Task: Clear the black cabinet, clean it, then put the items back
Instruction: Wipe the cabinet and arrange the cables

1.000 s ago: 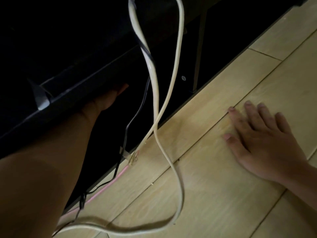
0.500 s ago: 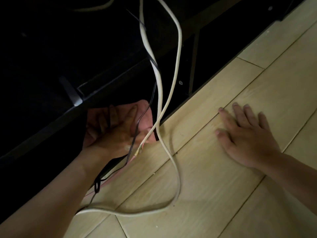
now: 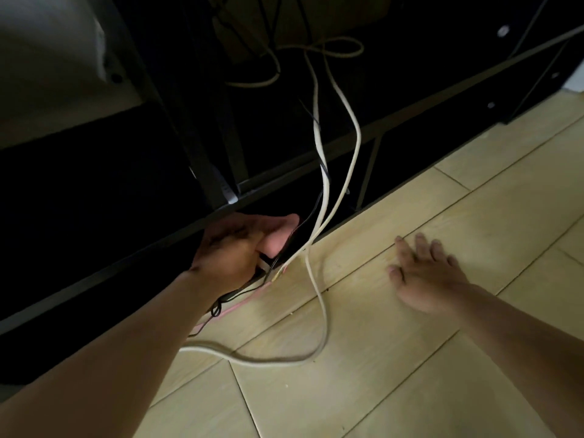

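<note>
Fingers (image 3: 284, 220) curled, the left hand (image 3: 232, 251) grips a crumpled pink cloth (image 3: 274, 245) under the black cabinet (image 3: 94, 200) shelf (wiping, I'd guess), right hand (image 3: 423, 276) splayed flat for support.

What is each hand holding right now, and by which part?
The left hand grips what looks like the pink cloth, bunched at its upper end by the cabinet's bottom edge. The right hand lies flat on the floor, holding nothing.

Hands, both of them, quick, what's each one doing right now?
Left hand: closed, gripping the pink cloth.
Right hand: open, flat on the floor.
</note>
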`<state>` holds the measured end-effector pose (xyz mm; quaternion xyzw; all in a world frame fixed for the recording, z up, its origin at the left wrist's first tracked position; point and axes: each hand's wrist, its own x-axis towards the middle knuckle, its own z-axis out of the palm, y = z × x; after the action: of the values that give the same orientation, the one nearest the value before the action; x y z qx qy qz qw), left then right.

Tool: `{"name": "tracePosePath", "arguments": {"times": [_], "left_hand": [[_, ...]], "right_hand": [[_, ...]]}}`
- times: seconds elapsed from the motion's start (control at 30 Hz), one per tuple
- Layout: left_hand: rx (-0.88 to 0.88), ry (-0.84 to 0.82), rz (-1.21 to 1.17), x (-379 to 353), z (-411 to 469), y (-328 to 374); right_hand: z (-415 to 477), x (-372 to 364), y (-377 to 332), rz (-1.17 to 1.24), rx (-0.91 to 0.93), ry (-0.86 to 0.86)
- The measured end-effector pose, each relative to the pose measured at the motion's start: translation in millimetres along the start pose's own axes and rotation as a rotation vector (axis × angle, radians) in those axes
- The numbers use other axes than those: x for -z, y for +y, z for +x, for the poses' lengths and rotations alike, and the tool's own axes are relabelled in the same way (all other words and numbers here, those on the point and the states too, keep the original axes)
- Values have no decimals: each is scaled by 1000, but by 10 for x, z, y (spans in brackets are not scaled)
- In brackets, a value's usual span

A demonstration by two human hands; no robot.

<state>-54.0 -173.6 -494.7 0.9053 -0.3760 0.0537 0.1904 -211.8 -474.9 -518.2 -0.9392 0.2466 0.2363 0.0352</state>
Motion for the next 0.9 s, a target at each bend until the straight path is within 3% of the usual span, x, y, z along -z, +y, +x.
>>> {"name": "tracePosePath", "arguments": {"times": [0.03,0.13,0.2,0.5,0.73,0.9], "left_hand": [[15,54,74,-34,-16,-80],[299,-137,-1,248,-121,72],[383,-217,33,415,-190,149],[427,-278,196,921,-596,625],[425,-28,88,1456,-672,1019],[350,106,-38,1751,-595,1373]], "right_hand": [[-22,86,-16,-20,6,-25],[-109,348,-77,-81,72,-89],[-184,555,-117,-104,113,-137],[-827,1463,-347,-357,303,-245],[-1446,1792,-339,-432,445,-262],[-1709,1945,-365,-293,575,-181]]}}
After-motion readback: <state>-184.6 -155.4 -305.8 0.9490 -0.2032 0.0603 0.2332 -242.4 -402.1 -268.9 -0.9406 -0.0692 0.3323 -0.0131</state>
